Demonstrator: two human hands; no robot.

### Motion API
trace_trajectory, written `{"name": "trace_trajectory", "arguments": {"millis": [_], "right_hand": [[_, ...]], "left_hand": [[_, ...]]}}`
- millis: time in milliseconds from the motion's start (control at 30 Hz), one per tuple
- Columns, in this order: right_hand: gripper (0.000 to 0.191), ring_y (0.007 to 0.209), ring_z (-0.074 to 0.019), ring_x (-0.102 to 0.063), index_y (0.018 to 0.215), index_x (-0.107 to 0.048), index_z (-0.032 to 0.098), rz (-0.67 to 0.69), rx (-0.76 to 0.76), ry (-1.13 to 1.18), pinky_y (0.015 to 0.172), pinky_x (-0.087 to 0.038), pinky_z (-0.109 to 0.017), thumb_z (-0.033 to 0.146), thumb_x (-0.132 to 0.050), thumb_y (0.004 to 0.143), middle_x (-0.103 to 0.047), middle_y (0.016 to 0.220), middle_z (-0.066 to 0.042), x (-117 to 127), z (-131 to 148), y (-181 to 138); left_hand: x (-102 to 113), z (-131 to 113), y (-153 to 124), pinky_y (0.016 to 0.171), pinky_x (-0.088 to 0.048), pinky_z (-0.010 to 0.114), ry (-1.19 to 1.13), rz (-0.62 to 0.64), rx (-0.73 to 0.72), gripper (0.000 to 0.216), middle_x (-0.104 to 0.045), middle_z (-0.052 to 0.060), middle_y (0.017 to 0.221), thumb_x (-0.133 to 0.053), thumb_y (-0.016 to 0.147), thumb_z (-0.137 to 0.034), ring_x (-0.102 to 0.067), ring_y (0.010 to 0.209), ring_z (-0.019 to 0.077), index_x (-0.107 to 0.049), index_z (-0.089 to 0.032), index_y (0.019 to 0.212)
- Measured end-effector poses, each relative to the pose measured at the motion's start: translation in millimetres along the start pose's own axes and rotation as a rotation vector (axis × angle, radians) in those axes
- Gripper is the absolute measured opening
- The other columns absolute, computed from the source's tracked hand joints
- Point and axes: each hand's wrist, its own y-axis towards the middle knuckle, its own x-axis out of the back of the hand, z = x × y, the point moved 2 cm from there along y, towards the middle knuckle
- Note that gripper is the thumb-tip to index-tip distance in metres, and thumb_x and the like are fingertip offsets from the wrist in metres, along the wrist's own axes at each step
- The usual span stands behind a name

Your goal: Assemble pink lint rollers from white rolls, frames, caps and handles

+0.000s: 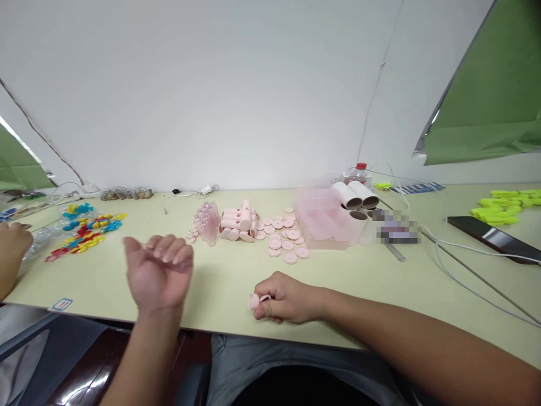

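Note:
My left hand (160,273) is raised above the near table edge, palm toward me, fingers curled in. A small pale glint shows at its fingers, but what they hold is too small to name. Close to the table's front, my right hand (285,299) is closed around a pale pink plastic piece (253,301) with a rounded end and a curved lip. Beyond the hands lie pink cylindrical cases (239,220) in a stack, a cluster of clear pink tubes (206,221) and many scattered pink discs (289,246).
Right of the discs stands a translucent pink box (323,220), beside white cardboard rolls (349,195) and a red-capped bottle (359,173). A dark phone-like slab (494,237), cables and yellow pieces (499,206) lie farther right. Colourful pieces (87,231) and another person's hand (14,242) are at left.

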Motion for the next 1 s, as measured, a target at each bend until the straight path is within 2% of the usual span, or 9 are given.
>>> {"name": "trace_trajectory", "arguments": {"millis": [100, 167, 233, 333, 433, 567, 800, 1000], "right_hand": [[0.036, 0.046, -0.0072, -0.051, 0.074, -0.06, 0.015, -0.056, -0.091, 0.109, 0.046, -0.042, -0.019, 0.048, -0.075, 0.073, -0.054, 0.053, 0.005, 1, -7, 5], [0.039, 0.046, -0.0077, -0.052, 0.073, -0.057, 0.016, -0.089, -0.12, 0.143, 0.045, -0.043, -0.019, 0.051, -0.074, 0.073, -0.055, 0.054, 0.005, 1, -9, 9], [0.038, 0.047, -0.0078, -0.053, 0.074, -0.057, 0.016, -0.108, -0.123, 0.15, 0.044, -0.044, -0.019, 0.05, -0.072, 0.075, -0.055, 0.055, 0.004, 2, -8, 11], [0.034, 0.05, -0.0077, -0.053, 0.076, -0.057, 0.015, -0.118, -0.13, 0.145, 0.045, -0.045, -0.018, 0.046, -0.071, 0.077, -0.055, 0.057, 0.004, 2, -7, 11], [0.031, 0.052, -0.0077, -0.054, 0.076, -0.057, 0.016, -0.124, -0.136, 0.124, 0.045, -0.045, -0.018, 0.043, -0.071, 0.078, -0.054, 0.059, 0.004, 1, -6, 9], [0.03, 0.053, -0.0077, -0.052, 0.075, -0.055, 0.017, -0.13, -0.134, 0.11, 0.045, -0.044, -0.018, 0.043, -0.07, 0.078, -0.053, 0.06, 0.004, 1, -6, 8], [0.03, 0.055, -0.008, -0.053, 0.077, -0.055, 0.017, -0.134, -0.136, 0.106, 0.045, -0.044, -0.018, 0.042, -0.07, 0.079, -0.053, 0.063, 0.004, 1, -8, 9], [0.026, 0.054, -0.0079, -0.052, 0.077, -0.055, 0.017, -0.133, -0.124, 0.109, 0.044, -0.044, -0.018, 0.039, -0.068, 0.08, -0.052, 0.063, 0.004, 1, -9, 9]], "left_hand": [[21, -17, 30, 0.058, -0.046, 0.027, 0.364, -0.057, -0.161, 0.033, -0.045, -0.002, 0.064, -0.055, 0.079, -0.05, -0.048, 0.06, 0.0133, -0.042, -0.021, 0.068], [35, -13, 46, 0.063, -0.048, 0.029, 0.739, -0.093, -0.146, 0.029, -0.052, 0.0, 0.073, -0.057, 0.073, -0.048, -0.054, 0.07, 0.0166, -0.046, -0.022, 0.073], [49, -4, 57, 0.061, -0.045, 0.028, 1.141, -0.094, -0.077, 0.032, -0.055, 0.003, 0.079, -0.06, 0.07, -0.05, -0.054, 0.073, 0.0177, -0.054, -0.02, 0.079], [66, 7, 71, 0.058, -0.04, 0.026, 1.47, -0.013, -0.029, 0.039, -0.058, 0.004, 0.081, -0.061, 0.071, -0.053, -0.051, 0.07, 0.0169, -0.063, -0.017, 0.085], [74, 11, 81, 0.055, -0.036, 0.025, 1.532, 0.046, -0.001, 0.039, -0.054, 0.001, 0.07, -0.062, 0.072, -0.054, -0.047, 0.062, 0.014, -0.066, -0.017, 0.084], [74, 14, 92, 0.051, -0.031, 0.025, 1.554, 0.043, 0.029, 0.039, -0.051, -0.002, 0.062, -0.065, 0.069, -0.055, -0.04, 0.054, 0.0114, -0.065, -0.017, 0.079], [69, 19, 96, 0.049, -0.029, 0.025, 1.586, 0.068, 0.052, 0.04, -0.055, 0.0, 0.062, -0.065, 0.067, -0.054, -0.041, 0.052, 0.0109, -0.067, -0.015, 0.076], [69, 21, 97, 0.052, -0.034, 0.024, 1.615, 0.093, 0.068, 0.037, -0.061, 0.001, 0.068, -0.066, 0.066, -0.047, -0.048, 0.056, 0.0123, -0.07, -0.015, 0.083]]}}
